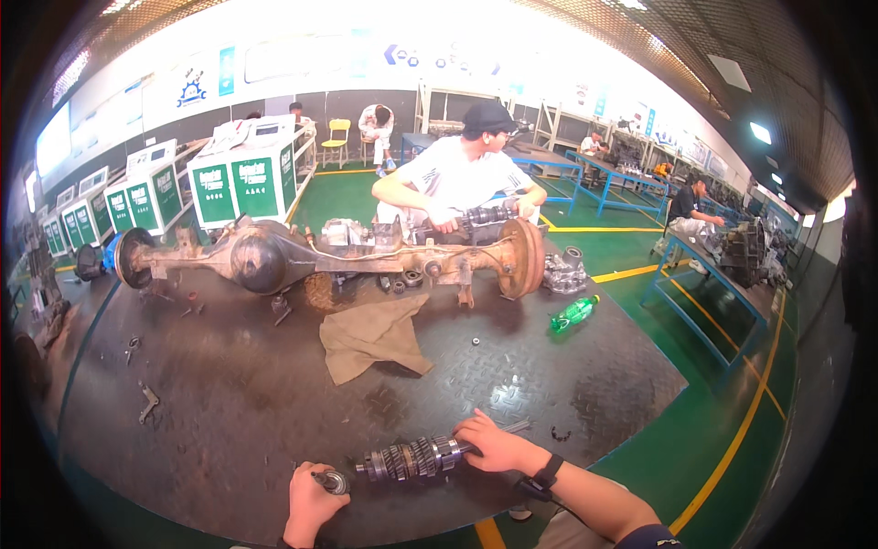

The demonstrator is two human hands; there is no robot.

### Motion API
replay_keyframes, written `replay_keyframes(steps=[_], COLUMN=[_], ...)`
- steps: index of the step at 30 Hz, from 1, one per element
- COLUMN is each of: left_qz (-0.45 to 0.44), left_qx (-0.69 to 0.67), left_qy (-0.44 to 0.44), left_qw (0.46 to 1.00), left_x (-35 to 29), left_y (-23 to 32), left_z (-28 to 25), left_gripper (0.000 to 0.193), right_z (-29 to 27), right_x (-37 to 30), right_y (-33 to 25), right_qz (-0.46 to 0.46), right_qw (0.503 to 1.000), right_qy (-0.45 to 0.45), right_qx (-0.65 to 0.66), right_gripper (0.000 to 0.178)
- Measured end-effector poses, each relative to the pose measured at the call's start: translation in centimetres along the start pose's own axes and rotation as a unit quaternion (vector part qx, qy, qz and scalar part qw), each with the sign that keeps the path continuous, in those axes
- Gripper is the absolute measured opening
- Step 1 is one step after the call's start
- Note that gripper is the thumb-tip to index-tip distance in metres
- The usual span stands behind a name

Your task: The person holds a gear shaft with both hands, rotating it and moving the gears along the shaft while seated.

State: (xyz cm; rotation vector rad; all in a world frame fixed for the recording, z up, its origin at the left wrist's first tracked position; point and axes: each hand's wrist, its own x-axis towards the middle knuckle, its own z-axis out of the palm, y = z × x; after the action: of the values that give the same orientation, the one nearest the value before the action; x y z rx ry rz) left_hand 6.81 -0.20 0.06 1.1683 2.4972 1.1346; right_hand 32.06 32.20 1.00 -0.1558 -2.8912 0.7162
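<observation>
A gear shaft [413, 459] with several toothed gears lies near the table's front edge. My right hand [494, 445] is closed around its right end, and a dark wristband shows on that wrist. To the left of the shaft, my left hand [314, 499] is closed on a short shaft with a ring bearing [337, 481], held apart from the gear shaft's tip. Part of the short piece is hidden in my fingers. Beyond my right hand, a thin metal rod [519, 426] lies on the plate, and a small dark open ring [560, 435] is to its right.
A rusty axle [261, 260] spans the table's [229, 393] far side. In front of it lies a brown cloth [375, 339], with a green bottle [574, 314] at right. Small metal tools [148, 403] lie left. A co-worker [462, 174] handles another shaft behind the axle.
</observation>
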Motion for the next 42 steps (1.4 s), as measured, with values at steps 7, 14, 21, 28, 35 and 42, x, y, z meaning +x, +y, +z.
replay_keyframes(steps=[7,14,21,28,35,42], left_qz=[0.012,0.010,-0.017,0.015,-0.023,-0.083], left_qx=[0.008,-0.002,-0.039,0.005,-0.013,0.042], left_qy=[0.001,-0.003,0.010,0.040,0.064,0.011], left_qw=[1.000,1.000,0.999,0.999,0.998,0.996], left_x=[0.2,0.4,0.5,0.8,1.7,1.5], left_y=[-0.3,-1.6,-1.3,-3.3,-4.6,-3.6], left_z=[0.0,0.7,0.6,1.1,-0.2,-1.4], left_gripper=[0.043,0.043,0.043,0.046,0.046,0.054], right_z=[0.1,0.2,0.4,0.7,0.5,0.1], right_x=[-0.1,-0.1,-0.1,-0.3,-0.2,0.2], right_y=[0.0,0.0,-0.1,0.3,0.0,-0.4], right_qz=[-0.006,0.003,0.000,-0.013,-0.014,-0.041], right_qw=[1.000,1.000,1.000,1.000,1.000,0.997], right_qy=[0.010,0.005,0.008,0.013,0.015,0.060], right_qx=[0.002,0.007,-0.001,0.000,0.005,-0.013], right_gripper=[0.039,0.039,0.038,0.039,0.039,0.031])
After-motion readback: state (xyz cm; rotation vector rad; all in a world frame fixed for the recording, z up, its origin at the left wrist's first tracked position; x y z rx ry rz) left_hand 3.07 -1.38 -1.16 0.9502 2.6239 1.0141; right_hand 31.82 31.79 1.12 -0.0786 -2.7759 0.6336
